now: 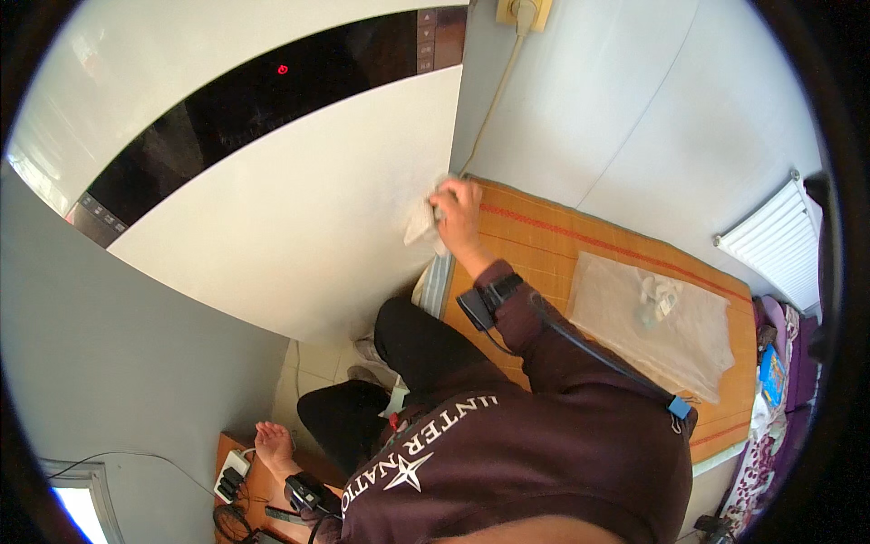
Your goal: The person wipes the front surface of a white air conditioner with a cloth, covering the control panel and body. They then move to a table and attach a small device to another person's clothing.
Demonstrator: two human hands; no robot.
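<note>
My right hand [459, 207] holds a crumpled white cloth [424, 221] at the right edge of a large white appliance [292, 204]. The fingers are bent over the cloth, which looks slightly blurred. A curved black panel [224, 109] with a lit red power symbol crosses the appliance's front. My left hand [274, 443] is low on the left, palm up, with loosely curled fingers and nothing in it. It is beside a white power strip [232, 476] on a wooden surface [262, 520]. Both wrists carry strapped black devices.
To the right, a woven straw mat [537, 248] bears a clear plastic sheet or bag [686, 340] with a small whitish item. A plugged cord [499, 95] runs down the wall behind the appliance. A white radiator [775, 238] and patterned fabric [754, 469] are at far right.
</note>
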